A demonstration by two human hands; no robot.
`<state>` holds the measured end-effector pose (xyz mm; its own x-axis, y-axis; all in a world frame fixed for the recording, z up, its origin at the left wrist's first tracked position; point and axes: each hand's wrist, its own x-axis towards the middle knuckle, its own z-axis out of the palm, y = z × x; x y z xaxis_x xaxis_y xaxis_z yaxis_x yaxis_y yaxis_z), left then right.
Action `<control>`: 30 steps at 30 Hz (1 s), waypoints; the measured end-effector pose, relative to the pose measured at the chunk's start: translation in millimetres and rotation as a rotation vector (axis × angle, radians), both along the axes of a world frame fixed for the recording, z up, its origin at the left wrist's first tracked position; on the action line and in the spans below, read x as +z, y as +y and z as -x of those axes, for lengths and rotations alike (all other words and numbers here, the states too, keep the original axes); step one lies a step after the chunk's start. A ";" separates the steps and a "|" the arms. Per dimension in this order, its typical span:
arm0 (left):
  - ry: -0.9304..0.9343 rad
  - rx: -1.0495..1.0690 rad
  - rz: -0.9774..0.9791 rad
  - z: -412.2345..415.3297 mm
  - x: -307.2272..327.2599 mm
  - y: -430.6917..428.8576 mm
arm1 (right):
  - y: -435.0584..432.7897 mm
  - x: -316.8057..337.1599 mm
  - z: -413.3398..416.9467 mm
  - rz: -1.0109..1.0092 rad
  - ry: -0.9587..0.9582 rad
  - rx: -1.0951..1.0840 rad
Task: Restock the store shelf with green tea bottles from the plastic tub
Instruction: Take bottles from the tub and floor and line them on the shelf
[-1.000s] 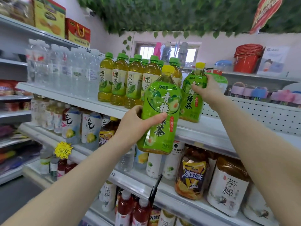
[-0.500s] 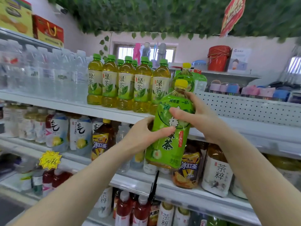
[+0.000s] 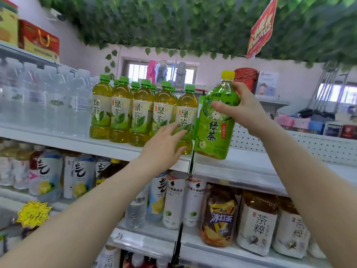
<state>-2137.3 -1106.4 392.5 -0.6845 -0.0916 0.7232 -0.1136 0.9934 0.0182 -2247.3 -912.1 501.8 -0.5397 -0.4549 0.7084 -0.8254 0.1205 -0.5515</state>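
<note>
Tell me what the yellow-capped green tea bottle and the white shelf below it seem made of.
Yellow-capped green tea bottle: likely clear plastic; liquid shows through the neck, a glossy green printed wrap covers the body. White shelf: probably painted metal; thin edge, smooth satin sheen, perforated back panel behind.

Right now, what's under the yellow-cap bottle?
The bare white shelf. The bottle, gripped by the right hand, tilts over it; its base hides whether it touches down.

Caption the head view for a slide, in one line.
Right hand grips a tilted yellow-capped green tea bottle at the shelf; left hand open by the green-capped bottles.
</note>
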 end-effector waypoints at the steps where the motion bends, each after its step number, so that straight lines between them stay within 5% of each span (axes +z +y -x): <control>1: 0.009 -0.001 0.023 2.7 -0.8 -0.5 | -5.3 -1.7 7.5 -0.011 0.017 -0.017; 11: 0.005 -0.014 0.091 16.3 -12.0 -10.6 | -28.4 -21.4 34.2 -0.135 0.167 -0.166; 18: 0.017 -0.020 0.130 15.5 -17.2 -10.7 | -34.3 -70.2 7.2 -0.390 0.790 -0.524; 30: 0.039 -0.031 0.172 16.8 -18.9 -14.6 | -37.5 -81.2 44.8 -0.451 0.797 -0.531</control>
<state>-2154.1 -1121.0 373.6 -0.6560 0.0565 0.7526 -0.0858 0.9851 -0.1488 -2292.0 -949.5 420.5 -0.2004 -0.6065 0.7694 -0.7105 0.6307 0.3121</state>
